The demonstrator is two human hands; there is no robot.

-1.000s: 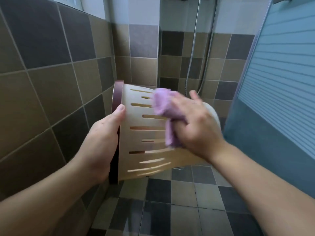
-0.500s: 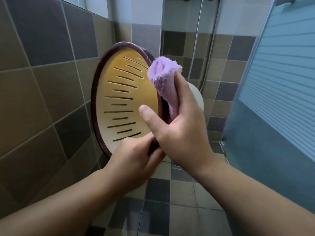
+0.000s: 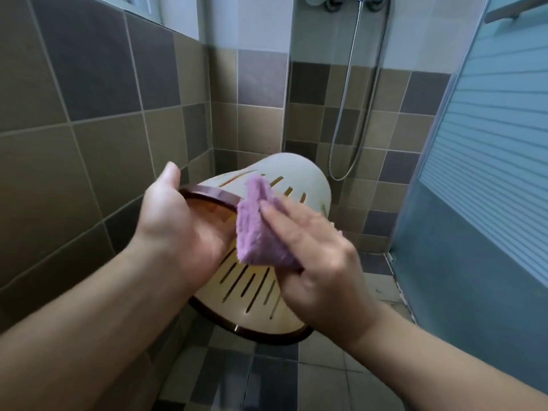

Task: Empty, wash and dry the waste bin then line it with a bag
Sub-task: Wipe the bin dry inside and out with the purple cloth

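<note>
A cream plastic waste bin (image 3: 296, 176) with slotted walls and a dark brown rim is held in the air, lying on its side with its base pointing away from me. My left hand (image 3: 175, 232) grips the rim at the open mouth, fingers reaching inside. My right hand (image 3: 320, 262) presses a folded purple cloth (image 3: 258, 232) against the bin's outer wall near the rim. The inside of the bin is mostly hidden by my hands and the cloth.
I stand in a tiled shower corner. A tiled wall (image 3: 89, 129) is close on the left. A metal shower hose (image 3: 347, 114) hangs on the back wall. A frosted glass shower door (image 3: 489, 173) runs along the right. The tiled floor (image 3: 267, 381) lies below.
The bin has turned from showing its open mouth to lying on its side with the mouth toward me. My right hand has brought the cloth from the raised rim down onto the outer wall.
</note>
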